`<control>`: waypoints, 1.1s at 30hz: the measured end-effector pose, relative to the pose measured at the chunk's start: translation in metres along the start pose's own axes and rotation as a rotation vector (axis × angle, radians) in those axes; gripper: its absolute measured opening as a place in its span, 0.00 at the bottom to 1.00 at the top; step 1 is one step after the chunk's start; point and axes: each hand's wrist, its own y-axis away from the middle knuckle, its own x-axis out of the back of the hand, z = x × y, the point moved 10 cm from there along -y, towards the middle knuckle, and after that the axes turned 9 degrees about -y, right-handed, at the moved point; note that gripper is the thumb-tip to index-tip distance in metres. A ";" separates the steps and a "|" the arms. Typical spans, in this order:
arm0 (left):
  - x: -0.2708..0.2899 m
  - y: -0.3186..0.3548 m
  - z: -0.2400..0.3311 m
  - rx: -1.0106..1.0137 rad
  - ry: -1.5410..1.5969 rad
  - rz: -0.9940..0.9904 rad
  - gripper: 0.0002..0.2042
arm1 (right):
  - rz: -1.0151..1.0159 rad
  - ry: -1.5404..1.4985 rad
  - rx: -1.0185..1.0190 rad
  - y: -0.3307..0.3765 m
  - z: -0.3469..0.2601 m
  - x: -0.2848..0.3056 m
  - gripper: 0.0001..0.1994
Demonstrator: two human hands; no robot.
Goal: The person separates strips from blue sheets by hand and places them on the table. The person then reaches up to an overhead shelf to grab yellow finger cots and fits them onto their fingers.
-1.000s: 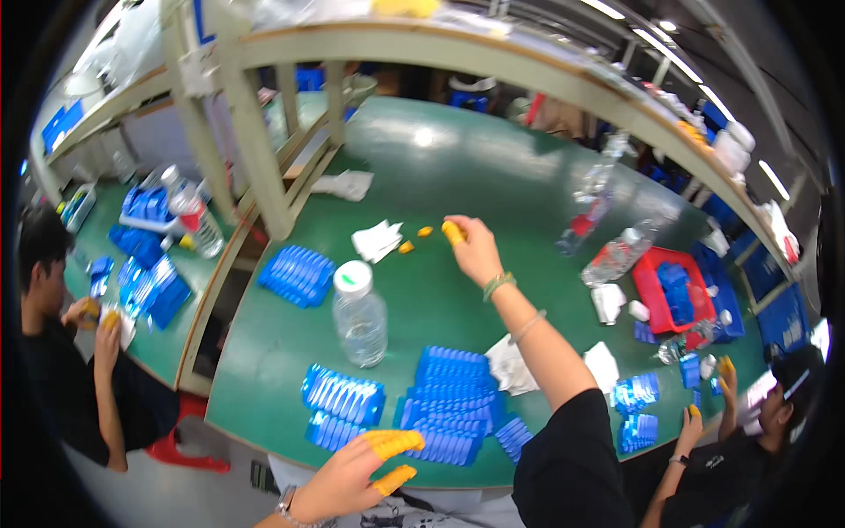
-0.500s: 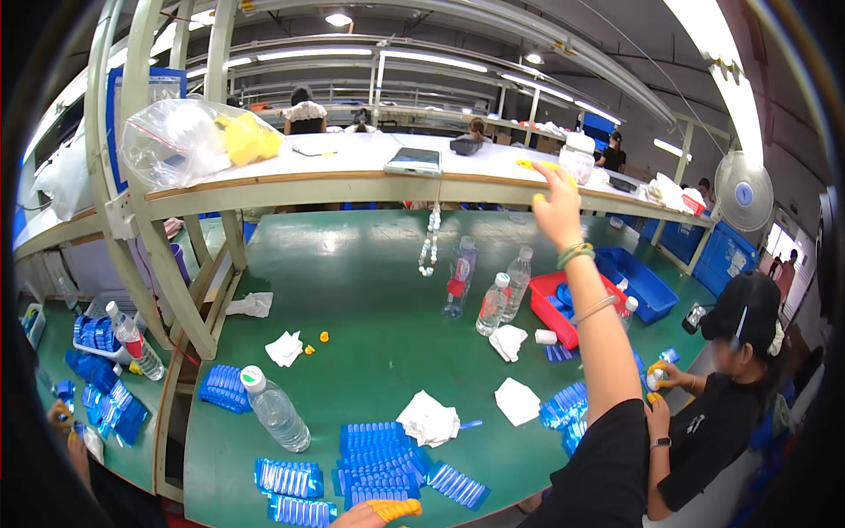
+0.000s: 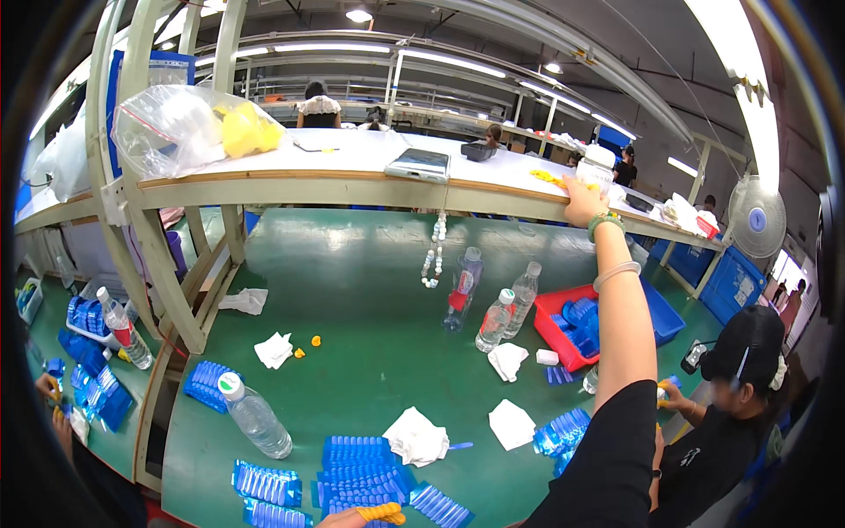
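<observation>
My right hand point(image 3: 584, 202) reaches up to the shelf, its fingers closed around the lower part of a clear jar with a white lid point(image 3: 598, 164); the fingertips are hidden. Beside it on the shelf lie yellow finger cots point(image 3: 547, 179). At the lower edge, my left hand point(image 3: 363, 516) is partly cut off. Yellow cots cover its stretched fingers, which rest over a pile of blue strip packs point(image 3: 359, 471). Nothing shows in that hand. More blue packs point(image 3: 267, 482) lie left of it, and another point(image 3: 441, 505) lies to the right.
The shelf point(image 3: 352, 180) carries a phone point(image 3: 418, 165) with a hanging bead strand and a plastic bag point(image 3: 189, 136). Water bottles point(image 3: 255, 415), white tissues point(image 3: 416, 437), a red bin point(image 3: 563, 327) and a blue bin point(image 3: 662, 310) stand or lie on the green table. A co-worker point(image 3: 726, 431) works at right.
My right hand has moved from open beside the jar to closed around its lower part. The view has shifted slightly; my left hand stays low by the blue packs.
</observation>
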 end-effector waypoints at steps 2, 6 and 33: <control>-0.006 0.000 -0.005 0.034 0.028 -0.030 0.18 | -0.009 -0.060 0.029 0.001 0.002 -0.003 0.31; -0.013 -0.003 -0.006 0.044 0.010 -0.048 0.19 | 0.036 -0.396 0.174 -0.004 0.029 -0.002 0.29; -0.014 0.009 -0.006 0.083 -0.027 -0.036 0.16 | 0.059 -0.871 0.281 0.004 0.040 0.011 0.09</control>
